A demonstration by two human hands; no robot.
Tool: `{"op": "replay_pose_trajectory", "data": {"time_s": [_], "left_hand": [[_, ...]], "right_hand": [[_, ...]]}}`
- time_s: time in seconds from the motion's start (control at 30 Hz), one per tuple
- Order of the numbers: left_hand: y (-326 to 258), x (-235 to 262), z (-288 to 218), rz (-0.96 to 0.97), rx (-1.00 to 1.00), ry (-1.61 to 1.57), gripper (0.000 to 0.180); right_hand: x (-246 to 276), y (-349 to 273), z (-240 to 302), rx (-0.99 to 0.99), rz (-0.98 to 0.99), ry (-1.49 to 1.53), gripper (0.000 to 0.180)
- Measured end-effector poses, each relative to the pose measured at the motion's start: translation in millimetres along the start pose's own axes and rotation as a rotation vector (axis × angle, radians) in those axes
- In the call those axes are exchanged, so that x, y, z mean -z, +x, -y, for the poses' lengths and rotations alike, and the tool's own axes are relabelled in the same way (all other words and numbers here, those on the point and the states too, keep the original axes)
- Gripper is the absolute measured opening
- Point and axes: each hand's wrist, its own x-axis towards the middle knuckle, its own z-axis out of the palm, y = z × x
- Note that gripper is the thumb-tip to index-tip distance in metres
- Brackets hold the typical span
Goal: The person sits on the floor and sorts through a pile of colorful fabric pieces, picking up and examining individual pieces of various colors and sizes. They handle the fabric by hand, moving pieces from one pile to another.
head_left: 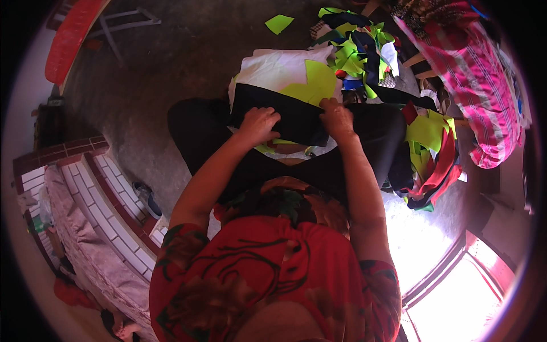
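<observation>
A black piece of fabric (279, 117) lies stretched between my hands over my lap. My left hand (260, 124) is closed at its left part, fingers curled on the cloth. At its right edge my right hand (337, 118) pinches the same cloth. Beneath and beyond it lie a yellow-green fabric piece (319, 82) and a white cloth (265, 65). Below the black piece, a bit of yellow-green shows near my left fingers. What supports these cloths is mostly hidden.
A heap of mixed fabric scraps (350, 57) lies beyond my right knee, and another scrap pile (427, 148) stands at the right. One yellow-green scrap (278, 24) is on the floor. Pink checked cloth (461, 80) hangs at far right; a tiled ledge (108, 199) is left.
</observation>
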Motion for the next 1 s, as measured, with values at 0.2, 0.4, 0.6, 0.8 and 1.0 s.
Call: {"op": "replay_pose_trajectory", "data": {"time_s": [0.2,0.4,0.6,0.8,1.0], "left_hand": [[7,-17,-6,0.006,-0.092,0.008,0.016],[10,-20,-3,0.099,-0.082,-0.032,0.013],[10,-2,-4,-0.114,0.101,-0.114,0.024],[12,-3,17,-0.321,0.403,0.008,0.042],[13,-14,33,-0.210,0.498,0.024,0.048]], "right_hand": [[-16,6,8,-0.050,0.075,-0.077,0.032],[-3,6,4,-0.140,0.075,0.031,0.025],[3,4,5,-0.086,-0.010,0.107,0.020],[-5,3,3,-0.077,-0.064,0.137,0.021],[1,4,4,-0.069,-0.034,0.125,0.024]]}}
